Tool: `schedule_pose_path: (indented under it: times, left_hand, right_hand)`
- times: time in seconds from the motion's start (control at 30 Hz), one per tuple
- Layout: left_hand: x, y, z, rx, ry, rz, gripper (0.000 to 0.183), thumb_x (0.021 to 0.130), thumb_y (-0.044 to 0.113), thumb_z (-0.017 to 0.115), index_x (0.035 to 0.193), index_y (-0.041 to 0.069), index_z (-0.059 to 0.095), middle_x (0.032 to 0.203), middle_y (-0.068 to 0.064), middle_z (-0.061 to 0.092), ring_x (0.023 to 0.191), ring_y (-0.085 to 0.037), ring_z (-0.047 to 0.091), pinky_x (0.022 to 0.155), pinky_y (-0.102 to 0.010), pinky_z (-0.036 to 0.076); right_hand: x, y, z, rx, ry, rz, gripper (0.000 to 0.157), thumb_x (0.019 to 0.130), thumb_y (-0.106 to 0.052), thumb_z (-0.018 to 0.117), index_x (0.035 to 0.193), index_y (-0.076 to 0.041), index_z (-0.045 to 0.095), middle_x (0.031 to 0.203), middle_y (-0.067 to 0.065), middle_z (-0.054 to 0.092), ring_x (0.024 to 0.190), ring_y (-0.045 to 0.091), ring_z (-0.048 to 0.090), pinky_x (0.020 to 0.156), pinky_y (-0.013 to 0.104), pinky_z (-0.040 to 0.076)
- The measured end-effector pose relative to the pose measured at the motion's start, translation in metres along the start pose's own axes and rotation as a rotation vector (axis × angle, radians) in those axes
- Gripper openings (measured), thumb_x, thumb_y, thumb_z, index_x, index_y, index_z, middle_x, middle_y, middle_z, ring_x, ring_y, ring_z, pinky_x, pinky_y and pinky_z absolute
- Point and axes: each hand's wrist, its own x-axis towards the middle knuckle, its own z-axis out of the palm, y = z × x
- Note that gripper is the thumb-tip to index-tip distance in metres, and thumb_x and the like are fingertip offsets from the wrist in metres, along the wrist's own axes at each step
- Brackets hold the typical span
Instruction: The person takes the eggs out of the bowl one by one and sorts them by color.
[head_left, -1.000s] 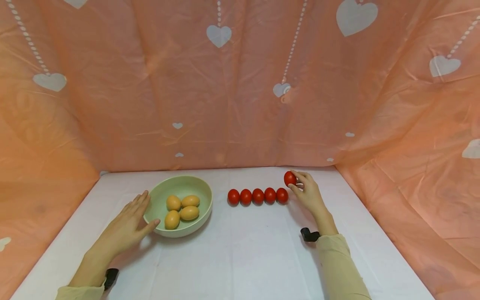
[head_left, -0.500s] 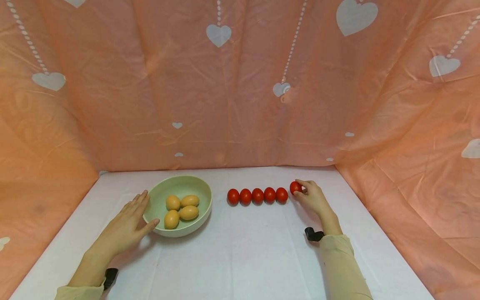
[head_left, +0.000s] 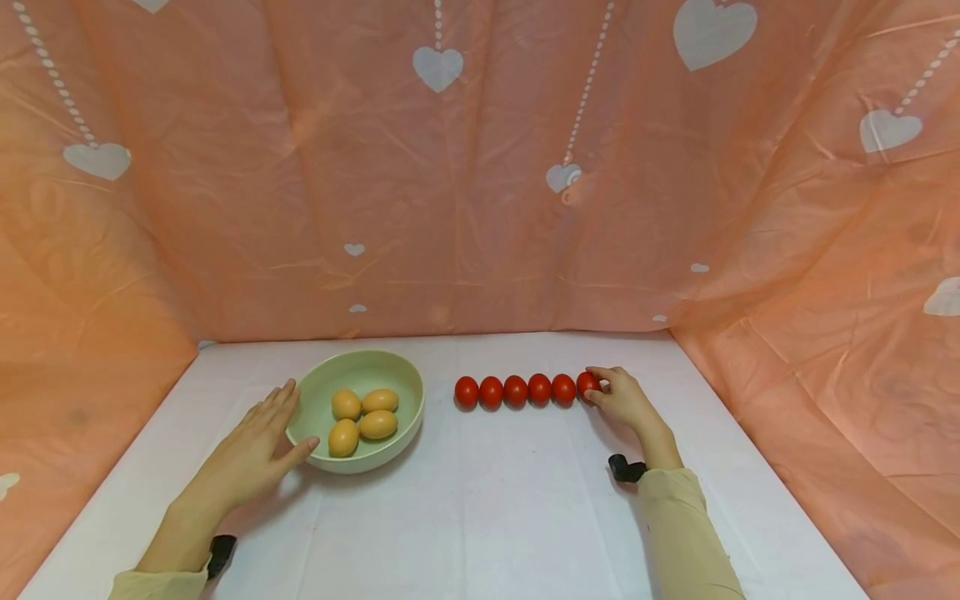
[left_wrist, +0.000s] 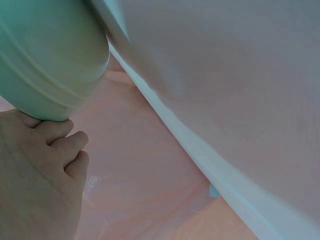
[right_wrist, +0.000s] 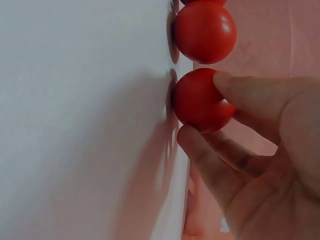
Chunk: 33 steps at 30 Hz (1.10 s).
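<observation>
My right hand [head_left: 621,402] pinches a small red cherry tomato [right_wrist: 200,100] between thumb and fingertips. It is at the right end of a row of several like it, low at the table surface. In the right wrist view, a narrow gap separates it from the neighbouring cherry tomato [right_wrist: 206,32]. On the left, my left hand [head_left: 247,454] rests against the side of a pale green bowl [head_left: 405,442], fingers extended and thumb near the rim. Several yellow oval fruits [head_left: 378,425] lie inside the bowl. The left wrist view catches the fingers [left_wrist: 70,147] against the bowl's outer wall.
A white cloth [head_left: 480,517] covers the table. Orange curtain [head_left: 495,275] with pale hearts encloses the back and both sides. The row of cherry tomatoes [head_left: 515,391] stands between the bowl and my right hand. Each wrist carries a black camera [head_left: 626,469].
My right hand has brought the cherry tomato down from above the row, first rightward, then slightly left to the row's right end. The left hand and bowl have stayed put.
</observation>
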Motion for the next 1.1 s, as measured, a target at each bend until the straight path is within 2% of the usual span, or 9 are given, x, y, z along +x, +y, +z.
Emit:
schedule_pose_path:
  times: [0.47,0.77,1.1]
  left_hand:
    - [0.0001,-0.0001,-0.0003,-0.009,-0.004,-0.008,0.088,0.102,0.047,0.063,0.158,-0.012,0.029,0.166,-0.031,0.025,0.151,-0.052,0.027,0.128,-0.056,0.015]
    - [-0.0004,-0.0005,-0.0011,-0.009,-0.018,-0.018,0.088,0.103,0.047,0.062,0.157,-0.013,0.028,0.166,-0.031,0.023,0.151,-0.053,0.026,0.129,-0.056,0.013]
    - [-0.0003,0.0004,-0.0015,-0.010,-0.016,-0.016,0.088,0.102,0.047,0.062,0.157,-0.014,0.029,0.165,-0.032,0.025,0.151,-0.053,0.026,0.129,-0.055,0.012]
  right_hand:
    - [0.0011,0.0013,0.0015,0.006,0.014,-0.018,0.048,0.093,-0.007,0.073,0.136,0.009,0.060,0.117,0.034,0.058,0.094,0.038,0.067,0.093,0.057,0.054]
    - [0.0013,-0.0007,0.0017,0.036,0.007,0.013,0.049,0.096,-0.007,0.071,0.140,0.008,0.057,0.126,0.035,0.055,0.104,0.042,0.067,0.097,0.056,0.056]
    - [0.0011,-0.0048,-0.0015,0.018,0.068,-0.029,0.048,0.097,-0.006,0.067,0.142,0.007,0.057,0.134,0.034,0.055,0.115,0.050,0.062,0.101,0.061,0.052]
